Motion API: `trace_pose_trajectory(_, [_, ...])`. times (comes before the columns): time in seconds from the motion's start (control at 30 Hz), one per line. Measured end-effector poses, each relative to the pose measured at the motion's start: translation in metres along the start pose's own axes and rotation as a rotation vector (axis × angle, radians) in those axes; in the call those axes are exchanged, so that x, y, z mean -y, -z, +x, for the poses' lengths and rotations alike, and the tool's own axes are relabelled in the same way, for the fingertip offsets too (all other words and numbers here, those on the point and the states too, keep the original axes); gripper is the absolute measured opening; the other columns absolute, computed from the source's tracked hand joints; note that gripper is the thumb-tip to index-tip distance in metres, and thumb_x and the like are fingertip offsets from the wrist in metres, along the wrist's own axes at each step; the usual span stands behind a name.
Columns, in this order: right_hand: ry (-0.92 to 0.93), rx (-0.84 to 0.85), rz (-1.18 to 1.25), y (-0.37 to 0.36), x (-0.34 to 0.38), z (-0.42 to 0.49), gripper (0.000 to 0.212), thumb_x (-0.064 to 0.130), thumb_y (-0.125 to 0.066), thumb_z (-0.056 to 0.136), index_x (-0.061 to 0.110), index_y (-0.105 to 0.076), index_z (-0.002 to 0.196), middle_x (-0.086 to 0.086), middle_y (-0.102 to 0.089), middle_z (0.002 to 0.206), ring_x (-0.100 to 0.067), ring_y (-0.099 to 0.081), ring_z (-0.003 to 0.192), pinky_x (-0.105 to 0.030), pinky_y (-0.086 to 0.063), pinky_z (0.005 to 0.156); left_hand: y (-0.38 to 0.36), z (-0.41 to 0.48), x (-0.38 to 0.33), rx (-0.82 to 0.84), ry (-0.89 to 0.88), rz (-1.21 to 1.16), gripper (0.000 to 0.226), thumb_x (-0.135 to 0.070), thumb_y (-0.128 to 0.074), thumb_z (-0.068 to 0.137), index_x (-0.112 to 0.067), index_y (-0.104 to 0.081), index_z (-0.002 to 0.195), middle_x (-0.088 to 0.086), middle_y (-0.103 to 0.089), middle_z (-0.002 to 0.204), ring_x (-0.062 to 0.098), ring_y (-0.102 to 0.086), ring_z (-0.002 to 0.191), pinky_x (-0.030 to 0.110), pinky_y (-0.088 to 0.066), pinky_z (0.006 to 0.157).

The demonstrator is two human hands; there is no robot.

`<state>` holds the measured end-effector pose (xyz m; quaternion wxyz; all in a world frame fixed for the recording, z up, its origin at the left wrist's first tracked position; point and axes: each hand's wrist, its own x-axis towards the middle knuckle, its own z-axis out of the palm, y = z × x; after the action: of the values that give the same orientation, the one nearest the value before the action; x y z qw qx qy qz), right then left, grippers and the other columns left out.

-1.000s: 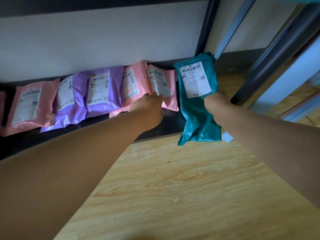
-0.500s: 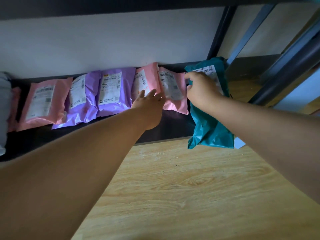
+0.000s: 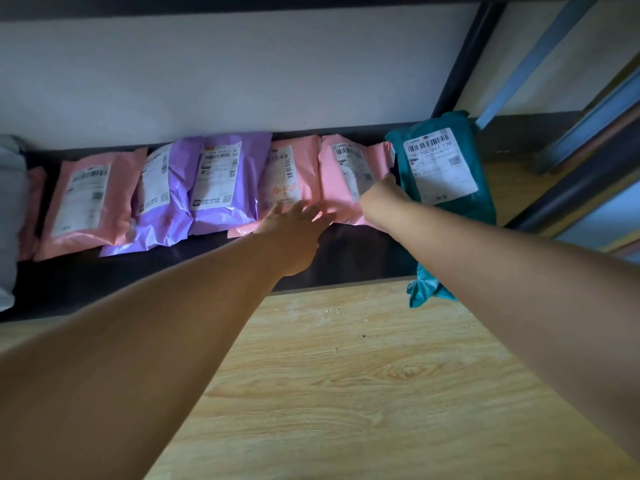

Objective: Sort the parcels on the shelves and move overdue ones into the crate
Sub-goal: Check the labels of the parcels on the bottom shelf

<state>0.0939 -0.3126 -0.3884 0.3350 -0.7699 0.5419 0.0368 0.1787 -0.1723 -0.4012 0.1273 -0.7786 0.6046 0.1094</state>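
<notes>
Centre frame: our left hand (image 3: 294, 228) lies flat, fingers spread, on a pink parcel (image 3: 304, 161); right of it, our right hand (image 3: 381, 199) touches the teal parcel (image 3: 483, 202), grip indiscernible.

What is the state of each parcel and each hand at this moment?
teal parcel: leans on the wall, lower end past the shelf edge.
pink parcel with orange writing: leans on the wall.
purple parcels: lean on the wall.
left hand: fingers straight, touching that pink parcel.
right hand: at the teal parcel's left edge, fingers hidden.
</notes>
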Motion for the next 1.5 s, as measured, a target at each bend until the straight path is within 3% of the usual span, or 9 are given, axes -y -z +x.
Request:
trace_pose_trajectory(0.33, [-0.057,-0.021,0.371,0.009,-0.004,-0.010,0.029,0.012,-0.069,0.085,0.003,-0.065,0.112,-0.013,-0.068,0.110,-0.032,-0.066,0.099,-0.034,-0.054,0.076,-0.002,-0.002,0.008,0.001,-0.011,0.092,0.058,-0.024,-0.039,0.102,-0.026,-0.016,0.155,-0.002,-0.004,0.165,0.025,-0.010,0.150,0.053,-0.015,0.120])
trace_pose_trajectory(0.53, [-0.056,0.014,0.451,0.024,-0.003,-0.019,0.034,0.007,-0.068,0.083,-0.001,-0.062,0.115,-0.019,-0.067,0.113,-0.034,-0.067,0.101,-0.043,-0.057,0.087,-0.002,-0.008,0.008,0.008,-0.062,0.185,0.057,-0.024,-0.040,0.102,-0.028,-0.017,0.155,-0.001,-0.009,0.164,0.025,-0.016,0.149,0.053,-0.020,0.119])
trace_pose_trajectory(0.7, [-0.001,-0.062,0.466,0.041,-0.017,-0.031,0.008,-0.001,-0.064,0.082,0.005,-0.064,0.087,-0.017,-0.070,0.102,-0.027,-0.068,0.091,-0.041,-0.058,0.086,0.025,-0.018,-0.008,-0.159,0.140,-0.342,0.040,-0.016,-0.039,0.103,-0.028,-0.050,0.139,0.000,-0.047,0.146,0.025,-0.051,0.126,0.043,-0.046,0.102])
trace_pose_trajectory(0.8, [0.056,-0.027,0.469,0.049,-0.025,-0.047,0.020,-0.001,-0.066,0.084,0.011,-0.055,0.073,-0.011,-0.066,0.086,-0.025,-0.065,0.080,-0.032,-0.054,0.072,0.042,-0.020,-0.015,-0.236,0.306,-0.767,0.035,-0.036,-0.044,0.102,-0.022,-0.056,0.131,0.001,-0.062,0.124,0.018,-0.060,0.093,0.029,-0.046,0.075])
trace_pose_trajectory(0.87, [0.069,-0.001,0.515,0.051,-0.029,-0.054,0.013,-0.002,-0.068,0.082,0.009,-0.061,0.081,-0.014,-0.070,0.095,-0.030,-0.068,0.089,-0.040,-0.057,0.084,0.051,-0.024,-0.021,-0.211,0.372,-1.041,0.039,-0.049,-0.049,0.098,-0.017,-0.060,0.118,0.003,-0.068,0.102,0.012,-0.057,0.072,0.024,-0.043,0.062])
trace_pose_trajectory(0.97, [0.053,0.047,0.602,0.054,-0.027,-0.067,0.018,-0.003,-0.068,0.082,0.004,-0.067,0.099,-0.016,-0.072,0.099,-0.034,-0.070,0.094,-0.050,-0.056,0.090,0.056,-0.036,-0.025,-0.157,0.445,-1.450,0.035,-0.050,-0.063,0.090,-0.016,-0.064,0.097,0.000,-0.072,0.090,0.013,-0.068,0.081,0.029,-0.055,0.081])
trace_pose_trajectory(1.07, [0.055,0.124,0.662,0.057,-0.025,-0.080,0.018,-0.007,-0.061,0.088,0.004,-0.065,0.103,-0.014,-0.071,0.100,-0.028,-0.070,0.090,-0.040,-0.058,0.085,0.058,-0.050,-0.021,-0.125,0.458,-1.736,0.046,-0.042,-0.075,0.082,-0.011,-0.064,0.114,0.004,-0.075,0.104,0.021,-0.073,0.095,0.040,-0.057,0.090])
trace_pose_trajectory(1.3, [0.129,0.221,0.679,0.062,-0.020,-0.109,0.022,-0.007,-0.059,0.090,0.001,-0.064,0.110,-0.012,-0.072,0.100,-0.024,-0.071,0.086,-0.032,-0.059,0.074,0.061,-0.083,-0.018,-0.148,0.405,-1.860,0.037,-0.025,-0.075,0.085,-0.010,-0.065,0.117,0.005,-0.075,0.107,0.021,-0.072,0.099,0.039,-0.057,0.091])
trace_pose_trajectory(1.5, [0.067,0.372,0.690,0.052,-0.018,-0.126,0.016,0.007,-0.063,0.092,0.016,-0.063,0.105,-0.009,-0.073,0.105,-0.026,-0.070,0.100,-0.045,-0.055,0.092,0.062,-0.092,-0.020,-0.160,0.454,-1.859,0.042,-0.026,-0.075,0.084,-0.010,-0.063,0.121,0.006,-0.075,0.107,0.023,-0.072,0.097,0.039,-0.058,0.088])
